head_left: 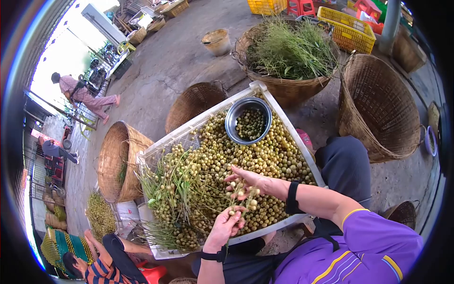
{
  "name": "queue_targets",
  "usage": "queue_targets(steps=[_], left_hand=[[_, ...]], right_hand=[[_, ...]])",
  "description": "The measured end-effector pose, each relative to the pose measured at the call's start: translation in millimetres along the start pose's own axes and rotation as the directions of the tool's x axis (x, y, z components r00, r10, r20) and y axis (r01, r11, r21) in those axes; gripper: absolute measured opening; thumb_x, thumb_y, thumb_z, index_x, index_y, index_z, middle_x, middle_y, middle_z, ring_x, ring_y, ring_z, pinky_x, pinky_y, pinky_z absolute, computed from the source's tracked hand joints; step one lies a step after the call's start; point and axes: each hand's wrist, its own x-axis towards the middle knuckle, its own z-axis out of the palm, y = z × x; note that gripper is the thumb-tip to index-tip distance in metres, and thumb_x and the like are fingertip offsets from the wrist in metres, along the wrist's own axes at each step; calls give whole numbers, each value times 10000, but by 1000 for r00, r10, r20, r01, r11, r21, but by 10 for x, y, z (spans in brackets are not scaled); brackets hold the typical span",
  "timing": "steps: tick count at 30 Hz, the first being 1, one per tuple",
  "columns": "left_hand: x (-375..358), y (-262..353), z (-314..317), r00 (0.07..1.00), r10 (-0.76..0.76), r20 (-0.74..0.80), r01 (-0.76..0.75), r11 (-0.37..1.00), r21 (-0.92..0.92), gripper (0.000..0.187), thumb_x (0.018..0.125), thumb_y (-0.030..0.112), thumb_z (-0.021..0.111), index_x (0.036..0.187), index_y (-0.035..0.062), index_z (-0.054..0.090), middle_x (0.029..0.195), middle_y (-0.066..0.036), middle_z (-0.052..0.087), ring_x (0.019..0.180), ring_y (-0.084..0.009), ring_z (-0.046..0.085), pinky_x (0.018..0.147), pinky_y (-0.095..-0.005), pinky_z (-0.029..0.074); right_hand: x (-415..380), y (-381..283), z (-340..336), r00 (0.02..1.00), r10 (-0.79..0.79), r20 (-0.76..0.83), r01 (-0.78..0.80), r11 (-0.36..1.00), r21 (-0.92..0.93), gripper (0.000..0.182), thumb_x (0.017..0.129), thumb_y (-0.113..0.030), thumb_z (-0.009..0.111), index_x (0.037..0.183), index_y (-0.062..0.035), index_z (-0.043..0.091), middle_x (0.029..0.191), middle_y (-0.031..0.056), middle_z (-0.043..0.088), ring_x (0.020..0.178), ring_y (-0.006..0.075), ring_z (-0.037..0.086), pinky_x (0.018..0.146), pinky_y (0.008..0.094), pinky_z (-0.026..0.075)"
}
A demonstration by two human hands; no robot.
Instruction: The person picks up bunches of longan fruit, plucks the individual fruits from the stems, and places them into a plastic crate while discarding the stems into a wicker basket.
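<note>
A white plastic tray point(309, 165) holds many loose round yellow-brown fruits point(279, 163). Stems with fruit still on them point(177, 189) are heaped in its left part. A metal bowl point(229, 124) with smaller, greener fruits stands on the fruit at the back. Low over the tray, my left hand point(222, 227) pinches a small fruit sprig point(232, 213). My right hand point(248, 181) is just above and to the right of it, fingers curved around a few fruits on the sprig; its fingertips are partly hidden.
Wicker baskets stand around the tray, one full of green stems point(291, 49), others at the right point(378, 106) and left point(113, 161). A co-worker in stripes point(101, 270) sits at the lower left. Another person point(85, 94) walks behind. Yellow crates point(347, 31) are at the back.
</note>
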Motion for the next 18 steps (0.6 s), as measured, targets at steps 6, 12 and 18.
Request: queue_targets(steps=[6,12,18], left_hand=[[42,-73,186,937,87,-338,-59,994,92,157,934,149,471,1078,96,504,843,-20,572,491,-27,435,384,-139,285],[15,-103,44,930,105,-353,-60,989,137,126,925,182,499,954,76,562,822,-30,593,473,-40,464,364,-142,290],[-38,-14,-19,936,20,-351,6,997,71,185,941,216,467,913,76,584,806,-11,616,480,-35,472,371,-146,280]], right_hand=[[-11,-55,-16,948,-305,-91,273,925,-263,363,885,-428,523,858,-91,654,667,-57,596,479,61,484,386,230,330],[-174,-195,-28,615,-751,239,153,-184,-971,499,865,-518,498,720,-65,649,482,36,489,440,126,439,451,322,359],[-112,-254,-148,897,-389,-210,155,721,-675,573,778,-621,551,585,-81,540,461,-7,456,385,93,413,368,259,303]])
